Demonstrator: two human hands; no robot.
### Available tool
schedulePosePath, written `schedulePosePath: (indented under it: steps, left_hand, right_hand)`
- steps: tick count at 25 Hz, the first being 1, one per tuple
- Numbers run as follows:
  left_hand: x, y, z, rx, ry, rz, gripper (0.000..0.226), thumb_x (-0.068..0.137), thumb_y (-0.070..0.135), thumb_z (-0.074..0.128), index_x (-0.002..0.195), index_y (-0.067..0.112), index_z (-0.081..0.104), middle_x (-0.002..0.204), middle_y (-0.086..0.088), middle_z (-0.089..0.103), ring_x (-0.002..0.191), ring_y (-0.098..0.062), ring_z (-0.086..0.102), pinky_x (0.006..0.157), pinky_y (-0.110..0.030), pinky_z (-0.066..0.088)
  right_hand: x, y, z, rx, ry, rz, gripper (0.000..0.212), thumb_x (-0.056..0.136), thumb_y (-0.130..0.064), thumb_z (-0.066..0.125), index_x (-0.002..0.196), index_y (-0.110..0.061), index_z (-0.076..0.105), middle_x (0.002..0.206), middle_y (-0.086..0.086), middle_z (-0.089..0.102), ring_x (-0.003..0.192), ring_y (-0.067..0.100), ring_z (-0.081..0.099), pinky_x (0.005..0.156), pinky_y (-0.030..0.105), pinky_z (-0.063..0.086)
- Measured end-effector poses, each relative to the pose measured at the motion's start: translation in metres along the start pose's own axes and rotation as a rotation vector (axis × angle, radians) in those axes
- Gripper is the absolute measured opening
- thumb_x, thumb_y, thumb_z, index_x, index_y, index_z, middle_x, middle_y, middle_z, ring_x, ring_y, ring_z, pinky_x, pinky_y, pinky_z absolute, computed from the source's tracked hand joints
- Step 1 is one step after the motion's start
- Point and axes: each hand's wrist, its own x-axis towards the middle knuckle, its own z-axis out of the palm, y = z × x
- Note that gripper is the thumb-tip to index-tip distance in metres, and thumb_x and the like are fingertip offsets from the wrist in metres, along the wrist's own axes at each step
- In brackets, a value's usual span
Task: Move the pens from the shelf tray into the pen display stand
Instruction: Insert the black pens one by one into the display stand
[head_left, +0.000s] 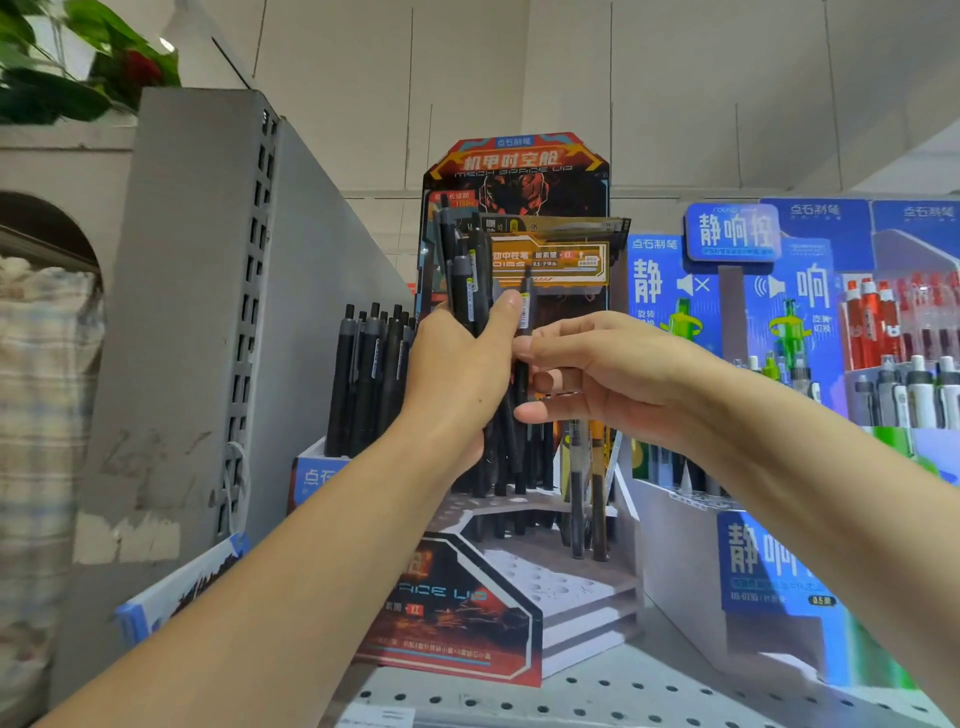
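My left hand (457, 364) grips a bundle of black pens (470, 280) upright in front of the pen display stand (519, 587), while my right hand (597, 374) pinches a single pen (524, 317) mid-barrel. It seems light, stiff and rather slick, so the middle is probably the best hold. Its long axis stands vertical, one end down toward the stand's holes.

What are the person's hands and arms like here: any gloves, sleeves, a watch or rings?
Both arms are bare as far up as the picture shows: no sleeves in view. The left hand and the right hand wear no gloves, and no watch, bracelet or ring shows on either wrist or on the fingers that are visible. The nails look short and plain.
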Motion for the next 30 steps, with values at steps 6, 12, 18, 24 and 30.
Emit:
schedulePosePath:
  steps: [6, 12, 18, 24, 30]
  left_hand:
    - [-0.004, -0.005, -0.007, -0.022, -0.033, 0.035, 0.038, 0.098, 0.034, 0.062, 0.124, 0.007, 0.057, 0.075, -0.003, 0.063, 0.059, -0.013, 0.061, 0.071, -0.047, 0.064]
    - [-0.01, -0.005, -0.013, 0.034, -0.057, 0.122, 0.028, 0.098, 0.032, 0.062, 0.12, 0.014, 0.061, 0.077, -0.003, 0.068, 0.064, -0.014, 0.064, 0.071, -0.046, 0.064]
    - [-0.012, -0.007, -0.016, 0.068, -0.052, 0.179, 0.018, 0.098, 0.032, 0.062, 0.099, 0.015, 0.065, 0.072, -0.002, 0.073, 0.064, -0.017, 0.071, 0.068, -0.044, 0.064]
    - [-0.013, -0.016, -0.017, 0.102, -0.055, 0.181, 0.022, 0.099, 0.032, 0.061, 0.093, 0.013, 0.07, 0.072, 0.003, 0.075, 0.063, -0.012, 0.072, 0.063, -0.037, 0.064]
    - [-0.014, -0.021, -0.017, 0.123, -0.045, 0.206, 0.02, 0.099, 0.034, 0.061, 0.092, 0.018, 0.071, 0.072, 0.004, 0.075, 0.064, -0.009, 0.072, 0.06, -0.026, 0.062]
  right_hand:
    - [0.012, -0.017, -0.016, -0.306, 0.29, -0.205, 0.025, 0.087, 0.0, 0.072, 0.103, -0.008, 0.054, 0.075, 0.011, 0.07, 0.06, 0.019, 0.071, 0.058, 0.035, 0.061]
    - [0.038, -0.015, -0.032, -0.608, 0.299, -0.037, 0.016, 0.093, -0.01, 0.069, 0.087, -0.002, 0.057, 0.066, 0.017, 0.072, 0.057, 0.026, 0.073, 0.046, 0.031, 0.059]
    - [0.05, -0.003, -0.036, -0.791, 0.205, 0.087, 0.02, 0.089, 0.0, 0.071, 0.097, -0.002, 0.052, 0.084, 0.027, 0.074, 0.077, 0.035, 0.076, 0.072, 0.043, 0.064]
    - [0.054, -0.003, -0.025, -0.852, 0.118, 0.167, 0.018, 0.101, -0.014, 0.059, 0.104, 0.004, 0.058, 0.082, 0.022, 0.076, 0.076, 0.029, 0.077, 0.049, 0.024, 0.054]
    - [0.055, 0.002, -0.021, -0.896, 0.076, 0.213, 0.025, 0.104, -0.017, 0.051, 0.106, 0.007, 0.058, 0.083, 0.023, 0.075, 0.068, 0.026, 0.074, 0.049, 0.023, 0.045]
